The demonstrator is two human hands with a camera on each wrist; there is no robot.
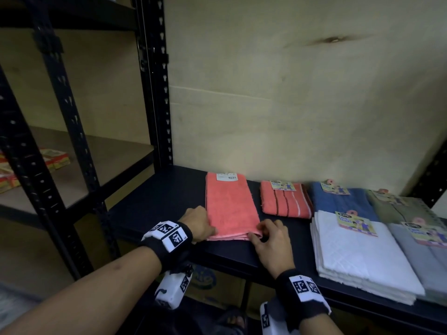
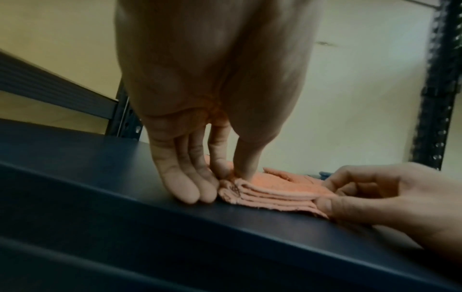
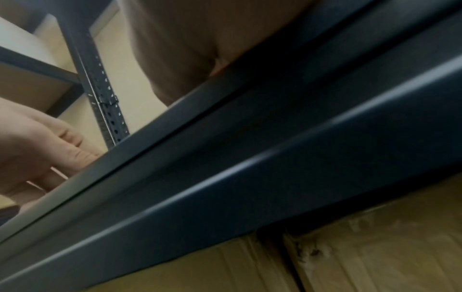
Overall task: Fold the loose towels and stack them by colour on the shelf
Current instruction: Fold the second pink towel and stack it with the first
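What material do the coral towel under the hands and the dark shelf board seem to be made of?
Coral towel: apparently terry cloth, soft and matte; the surface is fuzzy and the folded layers at its near edge look thick. Shelf board: smooth, dark, faintly shiny; painted metal or laminated board, I cannot tell which.

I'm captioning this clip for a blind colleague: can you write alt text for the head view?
Two hands hold the near end of a folded coral towel on a dark shelf, the left hand at its left corner, the right hand pinching its right corner. To the right lie tagged folded towels: striped coral, blue, white, grey.
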